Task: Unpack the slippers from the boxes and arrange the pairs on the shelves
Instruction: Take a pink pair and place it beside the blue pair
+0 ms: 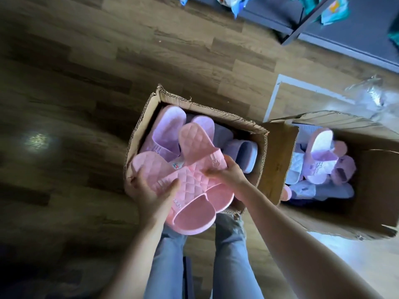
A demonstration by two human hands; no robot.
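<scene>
Shelf (356, 46) sitting well apart, up top; box (207, 108) holding more lilac slippers (164, 130). Pulling-out step: pink slippers (194, 182) hanging over the box's near edge, left hand (151, 190) and right hand (228, 171) both gripping, fingers curled round them. Next, I'd guess: carrying the pair together to the shelf.

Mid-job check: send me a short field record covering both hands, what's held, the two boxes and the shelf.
left hand: grips the pink slippers from the left
right hand: holds the same pair at a strap
pink slippers: two, crossed, lifted above the near box
near box: open, lilac slippers inside
right box: open, holds mixed slippers, lilac, white and pink
shelf: far right, dark; coloured items on it, too blurred to name
stage: pair not yet on the shelf
</scene>
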